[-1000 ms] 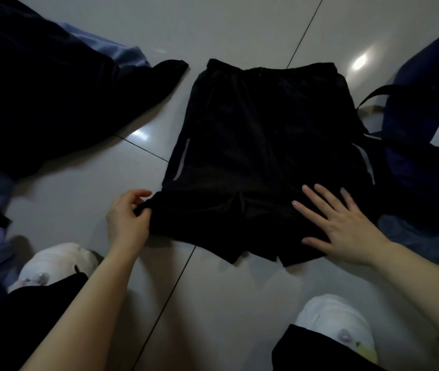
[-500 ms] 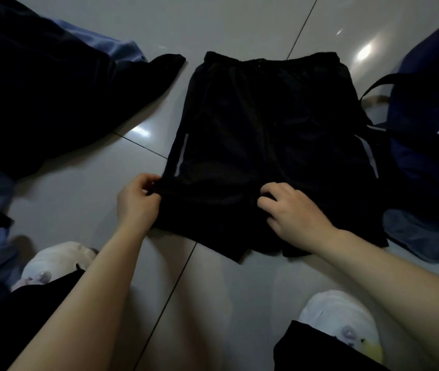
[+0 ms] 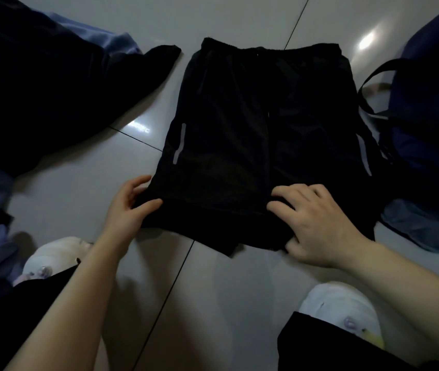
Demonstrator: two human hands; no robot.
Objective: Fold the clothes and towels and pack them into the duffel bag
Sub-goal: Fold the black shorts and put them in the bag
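Black shorts (image 3: 253,135) with grey side stripes lie flat on the tiled floor, waistband away from me. My left hand (image 3: 130,207) pinches the hem corner of the left leg between thumb and fingers. My right hand (image 3: 317,223) grips the hem of the right leg near the crotch, fingers curled into the cloth. The dark blue duffel bag (image 3: 427,108) sits at the right edge with a black strap looping toward the shorts.
A heap of dark and blue clothes (image 3: 30,84) covers the left side. Blue cloth (image 3: 424,226) lies under the bag at right. My two white shoes (image 3: 52,258) (image 3: 341,311) stand near the bottom on glossy grey tiles (image 3: 213,303).
My right hand went from flat on the right leg to gripping the hem nearer the middle. My left hand kept hold of the left hem corner.
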